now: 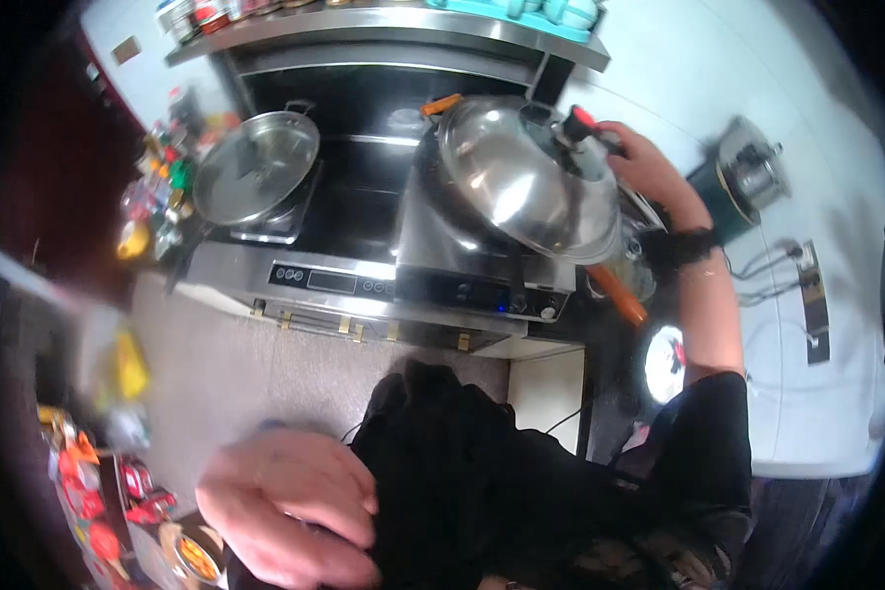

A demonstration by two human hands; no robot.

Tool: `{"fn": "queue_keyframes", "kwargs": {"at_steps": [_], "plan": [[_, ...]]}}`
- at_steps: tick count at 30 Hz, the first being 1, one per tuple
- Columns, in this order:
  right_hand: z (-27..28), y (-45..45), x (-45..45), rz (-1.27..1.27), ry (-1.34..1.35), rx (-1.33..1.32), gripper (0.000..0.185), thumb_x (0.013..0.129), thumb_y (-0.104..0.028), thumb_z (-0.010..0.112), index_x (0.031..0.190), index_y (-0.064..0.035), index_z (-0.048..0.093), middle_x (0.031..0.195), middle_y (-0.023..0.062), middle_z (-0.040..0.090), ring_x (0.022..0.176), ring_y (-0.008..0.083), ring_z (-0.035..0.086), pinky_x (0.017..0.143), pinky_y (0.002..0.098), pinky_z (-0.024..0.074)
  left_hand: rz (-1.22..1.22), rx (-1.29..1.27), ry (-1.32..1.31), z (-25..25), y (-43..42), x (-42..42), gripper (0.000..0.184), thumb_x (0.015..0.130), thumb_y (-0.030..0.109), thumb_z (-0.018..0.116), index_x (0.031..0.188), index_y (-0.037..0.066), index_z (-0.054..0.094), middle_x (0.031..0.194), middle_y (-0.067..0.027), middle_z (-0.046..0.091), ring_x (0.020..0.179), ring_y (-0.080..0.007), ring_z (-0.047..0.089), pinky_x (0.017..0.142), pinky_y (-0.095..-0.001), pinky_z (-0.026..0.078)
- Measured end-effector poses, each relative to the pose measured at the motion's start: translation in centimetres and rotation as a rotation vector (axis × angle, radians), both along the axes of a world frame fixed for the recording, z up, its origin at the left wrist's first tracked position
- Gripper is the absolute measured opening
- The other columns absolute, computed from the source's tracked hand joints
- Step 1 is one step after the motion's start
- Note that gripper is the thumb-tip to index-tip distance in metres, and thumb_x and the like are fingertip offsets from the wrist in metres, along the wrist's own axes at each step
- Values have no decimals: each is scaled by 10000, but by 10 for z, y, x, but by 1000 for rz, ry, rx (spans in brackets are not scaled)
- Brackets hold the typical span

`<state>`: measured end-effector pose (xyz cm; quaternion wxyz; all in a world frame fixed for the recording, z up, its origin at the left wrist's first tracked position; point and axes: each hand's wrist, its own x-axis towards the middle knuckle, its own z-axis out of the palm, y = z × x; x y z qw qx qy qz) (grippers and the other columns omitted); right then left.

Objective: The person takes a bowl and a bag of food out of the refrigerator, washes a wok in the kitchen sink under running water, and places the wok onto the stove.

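Observation:
At the upper right, my right hand [644,162] reaches to the red and black knob [580,120] of a large domed steel lid [521,182], fingers closed at it. The lid is tilted over a wok on the right-hand cooker; what lies beneath is hidden. An orange-brown handle [619,295] sticks out below the lid, and a similar one [442,104] shows behind it. Close to the camera at the lower left, my left hand [290,501] has its fingers curled beside my dark clothing. Whether it holds anything is hidden.
A pan with a glass lid [256,167] stands on the left burner. Bottles and jars [167,187] crowd the left side. Above runs a steel shelf [383,22]. A green pot-like container [723,197] and a wall socket strip [813,300] are at the right.

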<state>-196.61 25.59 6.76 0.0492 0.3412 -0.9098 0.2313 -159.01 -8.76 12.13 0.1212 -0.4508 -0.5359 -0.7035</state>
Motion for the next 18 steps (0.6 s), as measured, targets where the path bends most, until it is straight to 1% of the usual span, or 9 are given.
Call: {"fn": "queue_keyframes", "kwargs": {"at_steps": [2,4,6,7,8,10,14,16,18], "plan": [[50,23,58,-208,-247,-67,466,852,-37,523,1309,-120,485,843,-20,535,705,62,457,597,222,388,66,7,-141,-25,-29,-1,187,807,126,662,875,-46,636,698,-155,631,563,-255,600,583,-374,519],[76,46,104,-328,-328,-195,479,878,-73,537,1346,-147,460,803,-48,486,649,37,403,543,198,332,333,61,-341,-36,-41,2,191,809,125,655,885,-49,630,664,-137,618,596,-237,605,581,-352,507],[93,70,146,-519,-373,-283,492,866,-101,555,1348,-128,462,810,-49,483,641,31,388,527,190,299,344,87,-459,-54,-62,-11,212,809,129,655,919,-49,625,697,-137,619,625,-218,605,582,-330,494],[94,78,168,-567,-341,-356,506,856,-105,561,1352,-105,460,815,-44,492,640,30,391,528,188,298,331,92,-530,-66,-73,-17,268,805,133,665,999,-45,610,740,-134,614,656,-206,603,583,-315,485],[96,88,186,-618,-326,-368,525,844,-104,559,1358,-97,457,832,-38,510,639,35,397,531,190,302,271,84,-576,-79,-83,-28,317,813,119,660,1077,-37,582,772,-132,608,653,-198,587,608,-308,485],[97,107,227,-746,-266,-359,543,830,-87,545,1365,-104,454,850,-32,524,636,38,400,531,189,304,189,80,-702,-97,-90,-51,310,830,101,641,1104,-25,574,763,-110,606,651,-175,567,625,-294,476],[92,125,305,-937,-187,-438,507,844,-57,536,1345,-92,470,814,-25,536,618,35,408,538,175,324,4,-247,-887,-133,-77,-97,307,821,12,533,1125,-19,567,787,-91,601,684,-159,573,616,-262,450],[87,130,345,-1066,-143,-527,513,834,-48,529,1342,-79,471,841,-13,560,623,38,416,543,175,334,-223,-292,-953,-149,-57,-115,292,876,75,568,1159,6,578,811,-40,604,731,-102,549,667,-244,453],[86,126,380,-1153,-97,-539,517,832,-55,541,1343,-52,460,809,-10,554,630,40,419,546,184,340,-351,-364,-954,-164,-38,-125,297,872,88,577,1159,10,582,809,-36,605,733,-103,554,679,-245,457]]}}
